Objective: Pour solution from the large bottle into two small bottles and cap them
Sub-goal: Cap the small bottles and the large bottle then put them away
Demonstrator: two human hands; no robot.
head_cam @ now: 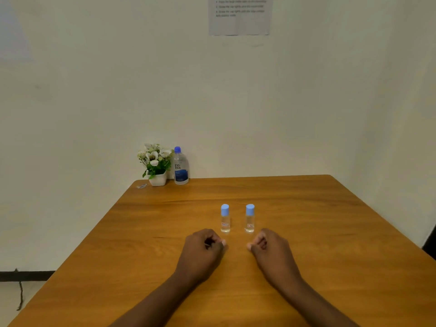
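Both forearms reach in from the near edge. Left hand (203, 250) and right hand (271, 249) rest on the table (330, 232), fingers curled into fists, gripping nothing. Left small bottle (225, 218) and right small bottle (250, 218) stand just beyond the knuckles, upright, blue caps on. Large bottle (181, 167) stands upright and capped at the far edge, beside the flower pot (157, 179).

Centre: left small bottle (225, 218) and right small bottle (249, 218) stand apart, a gap between them.
Far left corner: large bottle (181, 167) just beside flower pot (157, 178), by the wall.
Right side: open table (330, 232).
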